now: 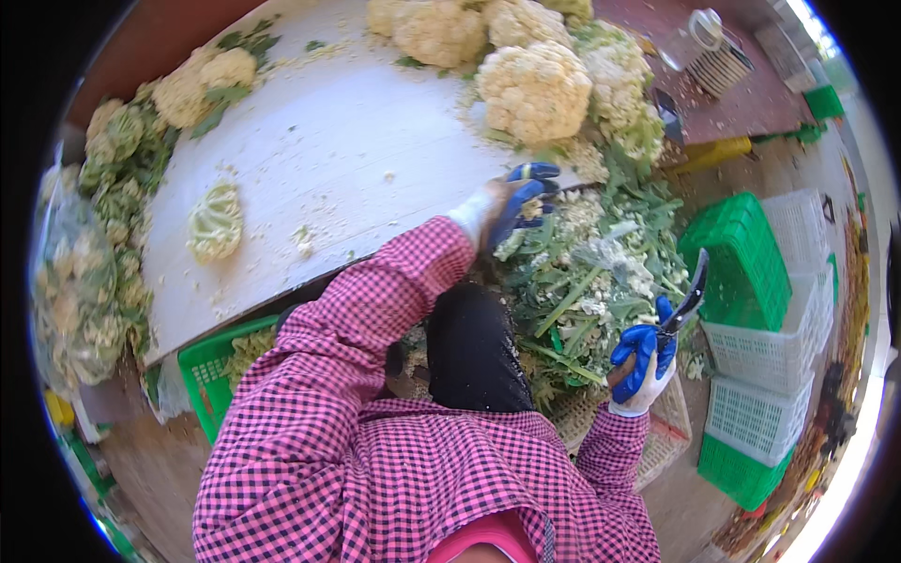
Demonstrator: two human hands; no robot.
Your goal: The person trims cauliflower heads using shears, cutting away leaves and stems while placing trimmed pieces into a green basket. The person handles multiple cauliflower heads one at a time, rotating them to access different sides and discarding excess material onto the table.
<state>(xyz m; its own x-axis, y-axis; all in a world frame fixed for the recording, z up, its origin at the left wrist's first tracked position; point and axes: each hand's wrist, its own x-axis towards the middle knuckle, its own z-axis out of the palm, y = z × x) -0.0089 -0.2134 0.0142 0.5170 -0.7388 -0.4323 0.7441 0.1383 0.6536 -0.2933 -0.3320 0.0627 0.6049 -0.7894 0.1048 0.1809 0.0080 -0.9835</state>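
My left hand, in a blue-coated glove, is at the right edge of the white tabletop, over the heap of cauliflower leaves and scraps. Its fingers are curled around a small pale piece that looks like cauliflower. My right hand, gloved alike, grips a curved knife with its blade pointing up, right of the leaf heap. A large cauliflower head sits on the tabletop beyond my left hand. One trimmed cauliflower piece lies at the tabletop's left side.
More cauliflowers line the far edge; leafy ones and a clear bag of florets stand at left. Green and white plastic crates are stacked at right. A green crate is partly under the tabletop.
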